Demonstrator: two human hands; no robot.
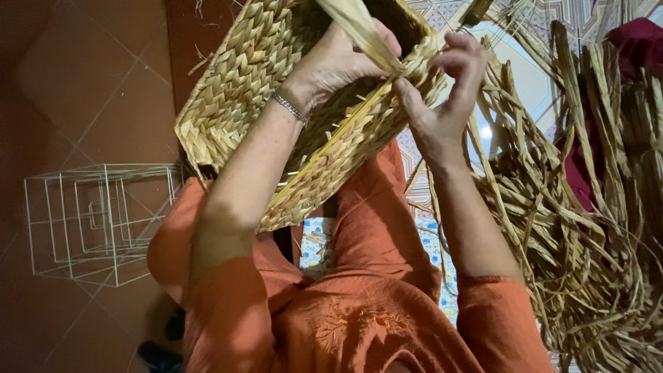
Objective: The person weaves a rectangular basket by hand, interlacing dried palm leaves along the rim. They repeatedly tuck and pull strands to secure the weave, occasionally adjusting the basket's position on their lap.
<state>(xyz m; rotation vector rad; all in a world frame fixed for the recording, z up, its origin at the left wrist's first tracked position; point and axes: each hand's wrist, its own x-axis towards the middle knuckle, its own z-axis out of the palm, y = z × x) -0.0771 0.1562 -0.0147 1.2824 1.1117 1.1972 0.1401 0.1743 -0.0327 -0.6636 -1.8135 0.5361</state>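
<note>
Left hand: the left hand (pixel 338 59) reaches up from a bent forearm that crosses the basket's open mouth; its fingers are pinched together on a flat straw strand (pixel 359 27) right at the rim. A thin metal bracelet (pixel 290 108) sits on the wrist.
Right hand: the right hand (pixel 442 97) rises from the lap with fingers curled, thumb and fingertips pressed onto the basket's rim, just beside the left hand, nearly touching it.
Basket: a rectangular woven straw basket (pixel 242 83) is tilted on the knees, opening turned toward the person, its far corner between the two hands.
Strand: it runs up from the rim corner past the left thumb and out of the top of the view.
Loose straw: a big pile of dried strips (pixel 566 228) lies on the floor by the right arm, close to the basket.
Wire frame: a white wire cube frame (pixel 90 221) stands on the red tiled floor (pixel 83 90) off the left elbow, well apart from the basket.
Clothing: orange sleeves and an orange garment (pixel 359 311) cover the lap.
</note>
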